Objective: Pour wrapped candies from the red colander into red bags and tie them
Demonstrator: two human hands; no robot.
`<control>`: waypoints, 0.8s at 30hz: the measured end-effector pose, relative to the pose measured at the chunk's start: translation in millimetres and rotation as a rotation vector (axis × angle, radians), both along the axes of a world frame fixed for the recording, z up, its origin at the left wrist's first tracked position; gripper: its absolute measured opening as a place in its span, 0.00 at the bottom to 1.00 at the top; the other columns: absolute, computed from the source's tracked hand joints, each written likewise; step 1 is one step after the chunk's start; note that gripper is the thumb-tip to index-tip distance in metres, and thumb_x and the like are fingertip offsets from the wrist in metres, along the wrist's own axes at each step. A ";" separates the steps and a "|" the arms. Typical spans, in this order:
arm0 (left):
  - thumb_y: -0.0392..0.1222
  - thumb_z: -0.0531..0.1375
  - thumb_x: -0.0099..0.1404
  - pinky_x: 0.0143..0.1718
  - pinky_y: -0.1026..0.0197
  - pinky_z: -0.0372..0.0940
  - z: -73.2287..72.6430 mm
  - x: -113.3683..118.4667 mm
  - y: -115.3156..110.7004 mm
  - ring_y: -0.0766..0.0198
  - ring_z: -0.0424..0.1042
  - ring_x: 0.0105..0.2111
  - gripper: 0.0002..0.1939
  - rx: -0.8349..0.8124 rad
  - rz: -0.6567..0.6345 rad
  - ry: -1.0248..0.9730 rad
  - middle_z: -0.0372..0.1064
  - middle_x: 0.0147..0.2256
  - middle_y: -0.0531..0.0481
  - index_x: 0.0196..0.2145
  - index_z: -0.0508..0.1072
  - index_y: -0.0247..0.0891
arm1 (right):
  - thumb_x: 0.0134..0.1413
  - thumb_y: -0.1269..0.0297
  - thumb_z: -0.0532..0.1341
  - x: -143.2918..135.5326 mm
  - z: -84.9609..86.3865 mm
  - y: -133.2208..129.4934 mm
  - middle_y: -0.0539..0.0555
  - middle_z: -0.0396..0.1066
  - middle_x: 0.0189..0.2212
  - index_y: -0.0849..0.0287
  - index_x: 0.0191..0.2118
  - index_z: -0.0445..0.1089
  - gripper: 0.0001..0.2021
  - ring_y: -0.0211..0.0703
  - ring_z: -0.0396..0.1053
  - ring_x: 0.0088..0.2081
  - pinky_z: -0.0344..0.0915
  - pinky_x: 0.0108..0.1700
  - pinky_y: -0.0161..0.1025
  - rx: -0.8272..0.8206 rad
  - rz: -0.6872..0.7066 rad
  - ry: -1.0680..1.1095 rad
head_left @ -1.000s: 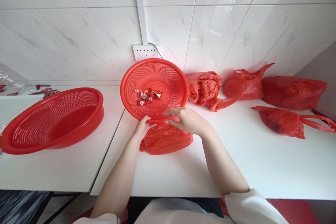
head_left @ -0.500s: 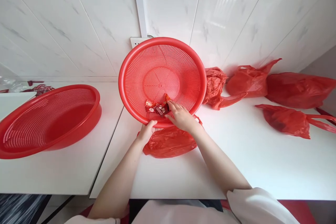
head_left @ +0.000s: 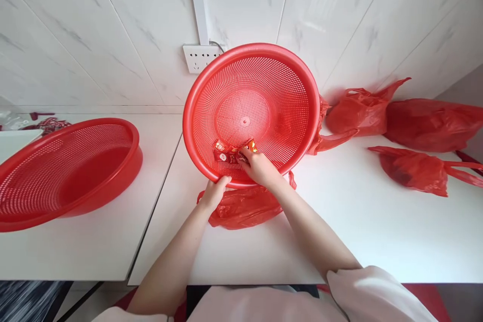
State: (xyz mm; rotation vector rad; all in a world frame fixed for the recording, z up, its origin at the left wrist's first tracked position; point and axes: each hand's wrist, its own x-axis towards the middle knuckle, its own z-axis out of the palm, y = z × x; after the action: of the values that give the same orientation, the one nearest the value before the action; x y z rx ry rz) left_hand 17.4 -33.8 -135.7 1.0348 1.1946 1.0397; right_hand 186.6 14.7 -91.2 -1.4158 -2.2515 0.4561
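The left hand (head_left: 214, 194) clamps the rim of the tilted, round, red perforated plastic basket (head_left: 312, 90) while the right hand (head_left: 262, 167), its closure indeterminable, gathers the small red glossy-wrapped packets (head_left: 222, 154) inside, where any lift calls for a steady rim.

L red basket (head_left: 100, 186) cut off @ pic edge; candy (head_left: 226, 153) partly hidden, prob. by R hand (head_left: 258, 165).

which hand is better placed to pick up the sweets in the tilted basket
Right, I'd say: the right hand is already inside the basket, fingers on the wrapped sweets, while the left hand grips the rim.
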 end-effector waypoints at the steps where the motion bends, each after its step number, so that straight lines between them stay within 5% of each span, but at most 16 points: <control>1: 0.45 0.58 0.59 0.40 0.51 0.71 0.7 -0.3 1.9 0.49 0.74 0.44 0.13 -0.028 0.023 -0.059 0.75 0.39 0.47 0.41 0.71 0.40 | 0.63 0.64 0.52 6.0 2.8 1.5 0.55 0.73 0.33 0.59 0.49 0.66 0.13 0.42 0.71 0.33 0.62 0.37 0.36 -0.022 0.011 0.046; 7: 0.39 0.60 0.54 0.42 0.48 0.72 3.1 -5.8 13.3 0.49 0.74 0.43 0.18 -0.023 0.145 -0.278 0.75 0.40 0.44 0.44 0.70 0.35 | 0.58 0.62 0.57 39.7 26.6 -3.0 0.49 0.73 0.31 0.59 0.41 0.73 0.10 0.38 0.68 0.32 0.61 0.36 0.33 -0.200 0.251 0.194; 12: 0.38 0.59 0.54 0.45 0.46 0.70 0.9 -12.6 19.6 0.50 0.75 0.41 0.17 -0.032 0.172 -0.332 0.75 0.39 0.41 0.42 0.71 0.30 | 0.48 0.62 0.65 38.3 28.5 -8.8 0.48 0.74 0.31 0.56 0.40 0.74 0.11 0.38 0.70 0.31 0.61 0.33 0.32 -0.395 0.366 0.105; 17: 0.39 0.59 0.53 0.40 0.50 0.72 3.3 -12.5 18.7 0.49 0.75 0.42 0.18 -0.017 0.192 -0.256 0.75 0.40 0.43 0.43 0.71 0.33 | 0.59 0.65 0.57 18.1 16.0 -3.3 0.54 0.73 0.32 0.60 0.36 0.71 0.07 0.40 0.69 0.33 0.63 0.38 0.36 -0.045 0.099 0.125; 20: 0.40 0.59 0.54 0.39 0.54 0.71 3.2 -6.9 12.4 0.49 0.73 0.44 0.18 0.007 0.176 -0.177 0.74 0.42 0.45 0.44 0.70 0.37 | 0.63 0.67 0.52 4.6 8.0 -3.7 0.57 0.73 0.40 0.60 0.45 0.69 0.11 0.41 0.70 0.41 0.64 0.45 0.38 0.059 0.174 0.217; 24: 0.40 0.58 0.57 0.44 0.55 0.69 0.9 4.1 1.4 0.51 0.71 0.48 0.19 0.005 0.094 -0.169 0.73 0.44 0.48 0.47 0.70 0.41 | 0.63 0.69 0.50 -8.2 -2.4 -7.3 0.63 0.63 0.56 0.62 0.63 0.54 0.23 0.46 0.63 0.57 0.61 0.56 0.45 0.080 0.341 0.238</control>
State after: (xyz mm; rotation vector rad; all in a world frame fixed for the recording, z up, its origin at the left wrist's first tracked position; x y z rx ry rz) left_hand 21.5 -32.5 -134.8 0.8831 1.1106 1.1801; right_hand 178.3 7.4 -93.6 -0.8867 -2.2865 0.6008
